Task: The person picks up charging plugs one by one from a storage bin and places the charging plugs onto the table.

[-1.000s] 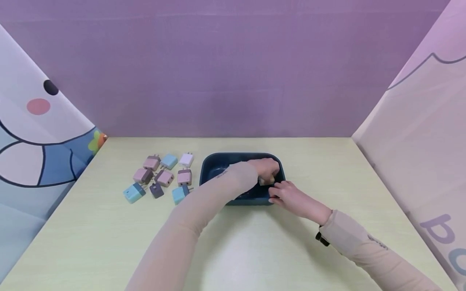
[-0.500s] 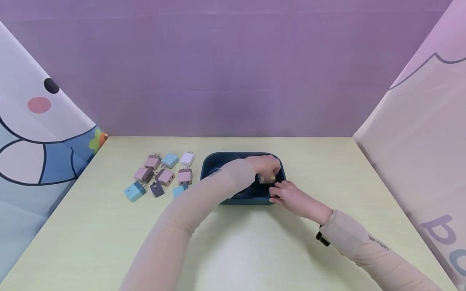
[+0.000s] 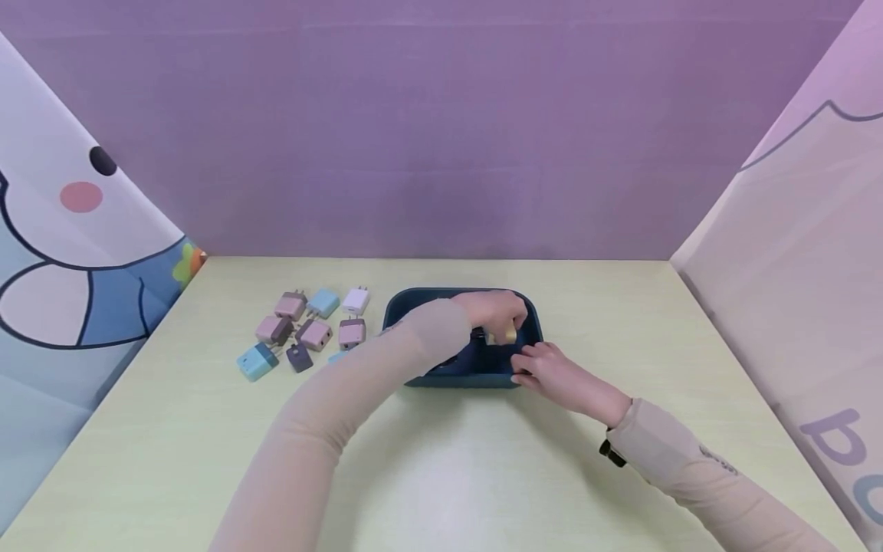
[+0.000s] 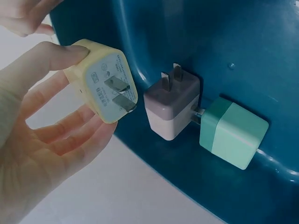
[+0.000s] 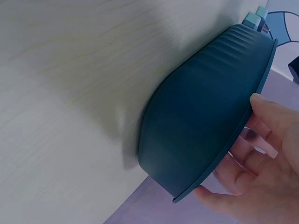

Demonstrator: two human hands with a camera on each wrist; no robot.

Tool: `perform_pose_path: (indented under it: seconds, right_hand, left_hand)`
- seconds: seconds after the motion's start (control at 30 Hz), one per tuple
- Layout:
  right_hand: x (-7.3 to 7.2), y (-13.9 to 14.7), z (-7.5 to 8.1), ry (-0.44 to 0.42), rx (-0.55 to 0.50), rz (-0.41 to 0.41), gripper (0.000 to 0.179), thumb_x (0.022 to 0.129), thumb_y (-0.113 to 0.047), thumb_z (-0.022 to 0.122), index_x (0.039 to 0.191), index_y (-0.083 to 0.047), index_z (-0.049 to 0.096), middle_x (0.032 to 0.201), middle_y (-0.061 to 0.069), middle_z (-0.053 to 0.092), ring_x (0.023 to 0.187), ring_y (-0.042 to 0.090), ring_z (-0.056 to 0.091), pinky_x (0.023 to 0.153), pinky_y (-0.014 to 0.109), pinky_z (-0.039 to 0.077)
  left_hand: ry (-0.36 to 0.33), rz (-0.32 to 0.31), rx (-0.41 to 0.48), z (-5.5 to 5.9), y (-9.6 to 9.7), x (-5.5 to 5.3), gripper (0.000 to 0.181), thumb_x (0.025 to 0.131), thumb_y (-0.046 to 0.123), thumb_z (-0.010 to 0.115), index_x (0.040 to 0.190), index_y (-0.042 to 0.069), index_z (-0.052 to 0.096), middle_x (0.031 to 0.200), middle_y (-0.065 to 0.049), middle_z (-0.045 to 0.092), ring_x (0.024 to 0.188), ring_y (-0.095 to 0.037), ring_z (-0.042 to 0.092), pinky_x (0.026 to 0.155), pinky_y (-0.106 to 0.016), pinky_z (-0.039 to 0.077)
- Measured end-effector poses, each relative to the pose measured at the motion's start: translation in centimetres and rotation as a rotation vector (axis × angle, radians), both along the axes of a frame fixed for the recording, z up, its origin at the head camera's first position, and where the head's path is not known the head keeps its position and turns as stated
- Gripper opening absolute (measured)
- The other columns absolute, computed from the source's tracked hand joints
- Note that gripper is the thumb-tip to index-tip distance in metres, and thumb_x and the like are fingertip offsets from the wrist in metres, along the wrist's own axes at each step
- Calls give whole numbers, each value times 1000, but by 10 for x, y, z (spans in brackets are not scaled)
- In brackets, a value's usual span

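My left hand (image 3: 491, 308) reaches into a dark blue plastic bin (image 3: 476, 381) from the left. Between its thumb and fingers it pinches a yellow plug charger (image 4: 102, 81), whose two metal prongs face the bin floor in the left wrist view. Beneath, inside the bin, lie a mauve and pink charger (image 4: 170, 105) with its prongs up and a green charger (image 4: 236, 133) tipped against it. At the bin's front right corner my right hand (image 3: 562, 377) grips the rim, the thumb on the outer wall and the other fingers inside, as the right wrist view shows.
Several plug chargers lie on the pale table (image 3: 441, 475) left of the bin, among them a blue one (image 3: 257, 361), a white one (image 3: 356, 300) and a dark one (image 3: 299, 357). A purple cloth backdrop (image 3: 441, 138) stands behind, with printed cloths at both sides.
My left hand has shifted slightly left and back within the bin, still pinching the yellow charger, which now shows more clearly. The right hand stays on the rim.
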State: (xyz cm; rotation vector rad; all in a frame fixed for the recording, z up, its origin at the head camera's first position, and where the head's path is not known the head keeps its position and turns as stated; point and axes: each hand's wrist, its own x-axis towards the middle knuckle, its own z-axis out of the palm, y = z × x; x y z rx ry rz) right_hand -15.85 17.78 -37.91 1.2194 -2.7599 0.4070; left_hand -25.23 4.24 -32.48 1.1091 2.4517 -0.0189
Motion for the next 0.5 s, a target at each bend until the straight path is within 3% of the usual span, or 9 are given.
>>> perform_pose_path:
  seconds: [0.5]
  right_hand:
    - [0, 0, 1, -34, 14, -5, 16, 80, -12, 63, 72, -13, 50, 65, -8, 39, 62, 10, 36, 66, 29, 32]
  left_hand:
    - [19, -28, 6, 10, -14, 15, 28, 76, 14, 69, 102, 14, 58, 106, 1, 53, 87, -12, 48, 75, -23, 43]
